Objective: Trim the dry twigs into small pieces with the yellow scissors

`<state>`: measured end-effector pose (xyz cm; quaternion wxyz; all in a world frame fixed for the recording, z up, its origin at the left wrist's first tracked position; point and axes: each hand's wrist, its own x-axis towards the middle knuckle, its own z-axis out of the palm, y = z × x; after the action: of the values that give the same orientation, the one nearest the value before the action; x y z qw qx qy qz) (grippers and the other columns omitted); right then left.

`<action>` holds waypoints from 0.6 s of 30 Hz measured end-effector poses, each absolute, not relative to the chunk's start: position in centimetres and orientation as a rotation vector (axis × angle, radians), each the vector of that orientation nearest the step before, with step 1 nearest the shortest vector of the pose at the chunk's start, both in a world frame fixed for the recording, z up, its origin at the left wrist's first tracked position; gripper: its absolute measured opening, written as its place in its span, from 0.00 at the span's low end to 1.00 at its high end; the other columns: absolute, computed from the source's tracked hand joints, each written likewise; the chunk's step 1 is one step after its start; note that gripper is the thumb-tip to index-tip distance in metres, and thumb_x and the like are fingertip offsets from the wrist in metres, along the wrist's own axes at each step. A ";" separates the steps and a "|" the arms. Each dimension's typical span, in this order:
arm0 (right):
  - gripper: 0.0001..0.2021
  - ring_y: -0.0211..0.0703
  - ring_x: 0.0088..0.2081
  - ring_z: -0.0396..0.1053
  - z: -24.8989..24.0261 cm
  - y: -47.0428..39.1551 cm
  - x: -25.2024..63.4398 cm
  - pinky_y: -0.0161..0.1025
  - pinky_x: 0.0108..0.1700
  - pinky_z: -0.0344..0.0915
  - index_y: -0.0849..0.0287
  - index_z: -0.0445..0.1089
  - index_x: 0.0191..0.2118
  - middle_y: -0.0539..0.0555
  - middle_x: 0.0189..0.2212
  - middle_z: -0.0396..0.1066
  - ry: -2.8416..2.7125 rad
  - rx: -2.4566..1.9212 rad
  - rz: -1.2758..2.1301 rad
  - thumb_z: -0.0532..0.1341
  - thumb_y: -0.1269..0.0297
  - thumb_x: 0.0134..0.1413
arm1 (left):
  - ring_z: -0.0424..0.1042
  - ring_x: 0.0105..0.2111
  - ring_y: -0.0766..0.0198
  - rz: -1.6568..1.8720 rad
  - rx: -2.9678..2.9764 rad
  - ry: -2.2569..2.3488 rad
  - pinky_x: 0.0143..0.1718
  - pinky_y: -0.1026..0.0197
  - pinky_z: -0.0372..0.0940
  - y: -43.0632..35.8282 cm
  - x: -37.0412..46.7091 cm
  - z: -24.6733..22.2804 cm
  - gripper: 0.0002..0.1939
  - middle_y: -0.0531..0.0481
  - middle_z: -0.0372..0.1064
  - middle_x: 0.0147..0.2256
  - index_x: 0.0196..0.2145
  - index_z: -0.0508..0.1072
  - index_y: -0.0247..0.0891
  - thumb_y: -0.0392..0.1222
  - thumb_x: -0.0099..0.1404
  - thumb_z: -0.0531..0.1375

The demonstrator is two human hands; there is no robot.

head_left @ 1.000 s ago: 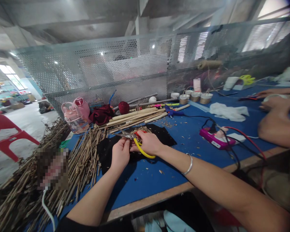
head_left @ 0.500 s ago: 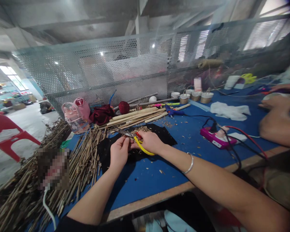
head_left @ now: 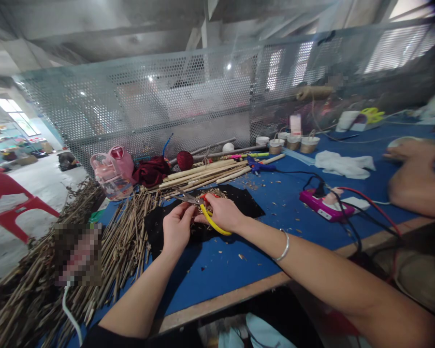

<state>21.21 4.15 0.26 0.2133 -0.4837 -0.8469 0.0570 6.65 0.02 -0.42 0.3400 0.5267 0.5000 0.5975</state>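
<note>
Yellow-handled scissors (head_left: 216, 223) are gripped in my right hand (head_left: 223, 212), their blades pointing up and left above a black cloth (head_left: 246, 202). Close beside the blades, my left hand (head_left: 177, 226) has its thumb and fingers pinched together; what they hold is too small to make out. Small chopped plant bits (head_left: 217, 193) lie on the cloth behind my hands. Left of the cloth, thin dry stalks (head_left: 121, 241) are heaped on the blue table (head_left: 217, 270).
Peeled sticks (head_left: 203, 174), a blue glue gun (head_left: 259, 166) and a red yarn ball (head_left: 185, 160) lie behind the cloth. A magenta power strip (head_left: 324, 208) with cables is at right, near another person's arm (head_left: 413, 183). A pink-topped jar (head_left: 114, 176) stands at back left.
The scissors and both my hands have shifted very slightly, while the view has moved a little. At the far right, one of the other person's hands and a dark tool have left the view.
</note>
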 end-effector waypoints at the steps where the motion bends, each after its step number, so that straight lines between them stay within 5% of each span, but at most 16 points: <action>1: 0.28 0.47 0.32 0.70 0.2 4.1 21.2 0.35 0.29 0.53 0.58 0.59 0.39 0.54 0.30 0.70 -2.347 -1.341 0.160 0.55 0.37 0.43 | 0.72 0.34 0.61 1.558 1.337 1.271 0.38 0.62 0.66 0.0 6.7 -0.5 0.15 0.45 0.74 0.35 0.37 0.74 0.33 0.45 0.55 0.59; 10: 0.28 0.47 0.35 0.68 0.0 4.3 21.3 0.36 0.32 0.57 0.59 0.58 0.38 0.56 0.34 0.70 -2.371 -1.163 0.160 0.56 0.37 0.41 | 0.72 0.32 0.60 1.561 1.297 1.245 0.37 0.60 0.66 0.1 6.9 -0.8 0.14 0.45 0.74 0.33 0.34 0.75 0.32 0.45 0.54 0.60; 18: 0.27 0.45 0.29 0.69 0.3 4.1 21.1 0.34 0.27 0.52 0.57 0.60 0.35 0.52 0.26 0.70 -2.339 -1.354 0.128 0.54 0.35 0.41 | 0.72 0.31 0.61 1.551 1.385 1.364 0.34 0.62 0.65 0.1 6.4 -0.8 0.15 0.46 0.74 0.30 0.33 0.75 0.32 0.47 0.55 0.59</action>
<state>21.12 4.10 0.27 0.2163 -0.4885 -0.8440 0.0462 6.35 0.07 -0.81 0.3217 0.5272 0.5193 0.5907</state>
